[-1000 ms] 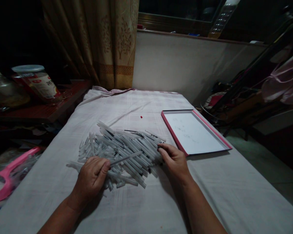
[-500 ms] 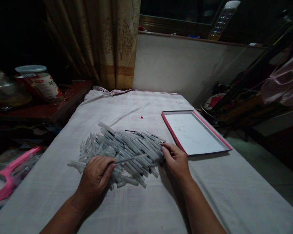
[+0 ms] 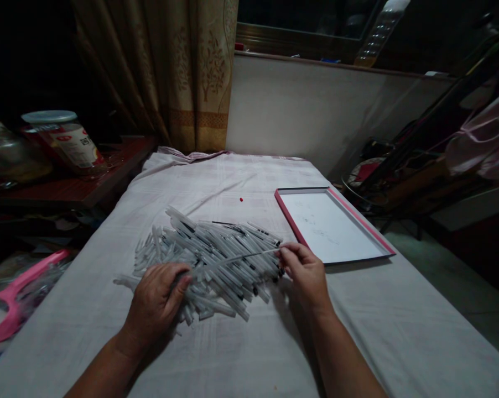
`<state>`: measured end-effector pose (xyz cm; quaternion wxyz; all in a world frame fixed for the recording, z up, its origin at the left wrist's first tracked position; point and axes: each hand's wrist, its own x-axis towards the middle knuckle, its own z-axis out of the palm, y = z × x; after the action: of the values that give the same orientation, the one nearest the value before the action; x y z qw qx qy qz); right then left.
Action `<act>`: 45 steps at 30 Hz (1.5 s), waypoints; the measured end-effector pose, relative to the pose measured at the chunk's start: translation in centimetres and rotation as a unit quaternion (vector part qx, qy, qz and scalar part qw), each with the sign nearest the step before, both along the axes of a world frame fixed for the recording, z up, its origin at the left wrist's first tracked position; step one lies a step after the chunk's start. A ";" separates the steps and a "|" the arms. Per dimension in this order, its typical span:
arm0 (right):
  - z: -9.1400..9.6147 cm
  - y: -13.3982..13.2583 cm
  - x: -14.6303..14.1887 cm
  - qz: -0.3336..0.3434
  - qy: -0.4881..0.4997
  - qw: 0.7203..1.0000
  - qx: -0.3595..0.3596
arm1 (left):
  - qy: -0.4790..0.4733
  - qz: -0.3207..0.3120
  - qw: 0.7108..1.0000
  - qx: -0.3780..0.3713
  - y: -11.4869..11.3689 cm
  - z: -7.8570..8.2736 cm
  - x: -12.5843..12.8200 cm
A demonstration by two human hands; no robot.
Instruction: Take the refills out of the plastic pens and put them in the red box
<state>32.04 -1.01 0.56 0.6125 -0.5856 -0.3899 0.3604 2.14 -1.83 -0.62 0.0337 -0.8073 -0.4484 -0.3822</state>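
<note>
A heap of clear plastic pen barrels [image 3: 216,249] lies on the cloth-covered table [image 3: 241,342]. My left hand [image 3: 156,304] is closed at the heap's near left edge, gripping a barrel whose end pokes out past the thumb. My right hand [image 3: 305,271] is at the heap's right edge, thumb and fingers pinched on one end of a thin pale rod [image 3: 253,255]. The rod runs leftward over the heap toward my left hand. Whether it enters the barrel I cannot tell.
A shallow white tray with a pink rim [image 3: 332,226] lies right of the heap. A small red bead [image 3: 241,199] sits behind it. Jars [image 3: 65,138] stand on a dark shelf at left, a pink plastic tool [image 3: 13,293] below. A curtain [image 3: 183,72] hangs behind.
The thin rod, earlier held only in my left hand and pointing right, is now pinched at its far end by my right hand, which has lifted a little from the heap.
</note>
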 end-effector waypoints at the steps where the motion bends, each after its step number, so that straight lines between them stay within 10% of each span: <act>1: 0.1 0.3 0.7 -0.049 0.035 0.998 0.000 | 0.002 0.018 1.000 0.005 0.1 0.0 -0.2; 5: -0.4 1.2 2.2 -0.147 0.081 0.986 0.006 | 0.005 0.070 0.997 0.008 0.2 0.2 -0.5; 20: -3.0 1.0 2.1 -0.062 -0.314 0.947 0.019 | 0.000 0.013 1.000 0.010 -0.4 -0.3 1.0; 30: -0.9 -1.3 -2.7 0.223 -0.173 0.959 0.019 | -0.003 -0.047 0.999 0.019 -0.7 -0.1 2.2; 37: -1.1 -1.3 -3.0 0.282 -0.051 0.958 -0.022 | 0.060 -0.092 0.993 0.037 -0.6 1.1 1.9; 45: -0.6 0.6 1.6 -0.003 -0.022 0.999 0.029 | 0.001 -0.011 1.000 -0.017 0.8 0.2 -1.3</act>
<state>33.63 -0.45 -0.04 0.6212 -0.5767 -0.4119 0.3343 0.87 -1.00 -0.37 0.0157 -0.8128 -0.4462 -0.3742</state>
